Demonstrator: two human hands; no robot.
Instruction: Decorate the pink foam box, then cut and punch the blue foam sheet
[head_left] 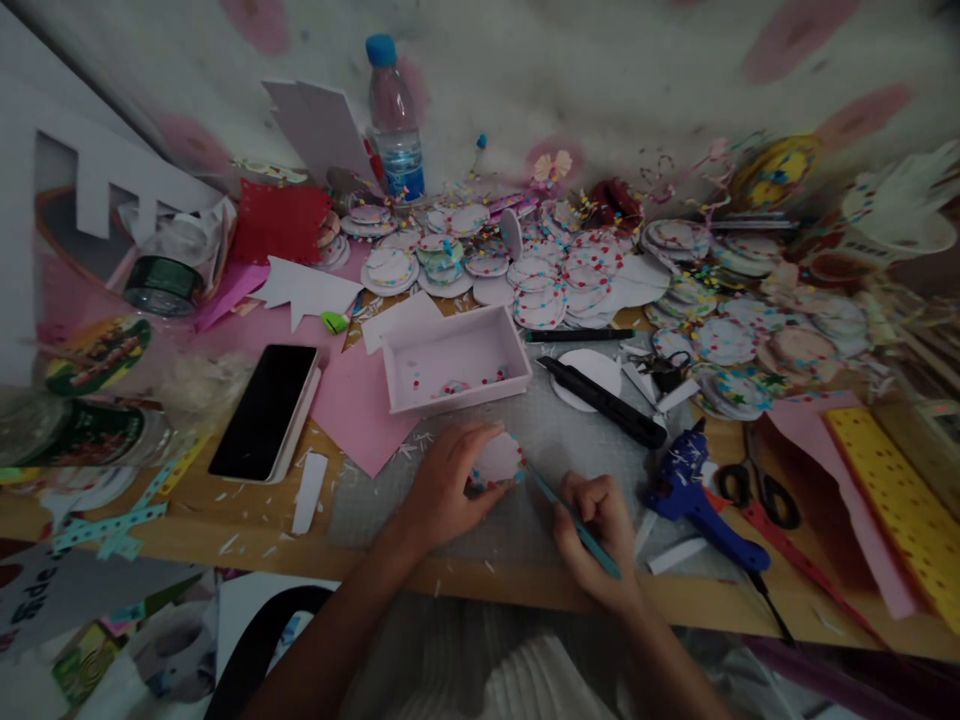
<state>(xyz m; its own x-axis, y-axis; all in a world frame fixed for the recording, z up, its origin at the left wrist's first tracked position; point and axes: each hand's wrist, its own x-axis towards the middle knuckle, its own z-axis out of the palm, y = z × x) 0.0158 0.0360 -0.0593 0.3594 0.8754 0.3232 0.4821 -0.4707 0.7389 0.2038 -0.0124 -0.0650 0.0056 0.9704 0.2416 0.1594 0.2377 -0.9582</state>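
My left hand (450,475) is closed on a round paper disc (499,460), thumb and fingers at its rim. Small red and blue bits dot the disc's edge. In my right hand (600,525) is a slim teal pointed tool (581,530), its tip by the right edge of the disc; its exact kind is unclear. Both hands are over a grey cutting mat (465,530). Just beyond them stands a shallow pink-white box (457,398) with a few small coloured bits inside. A black utility knife (600,400) rests partly on a plain white disc (592,370).
A blue glue gun (705,500) and scissors (757,490) lie at right. A phone (266,410) lies on the left. Stacks of decorated discs (540,280) crowd the back, near an upright water bottle (397,130). Paper scraps (309,493) are scattered across the wooden table (255,525).
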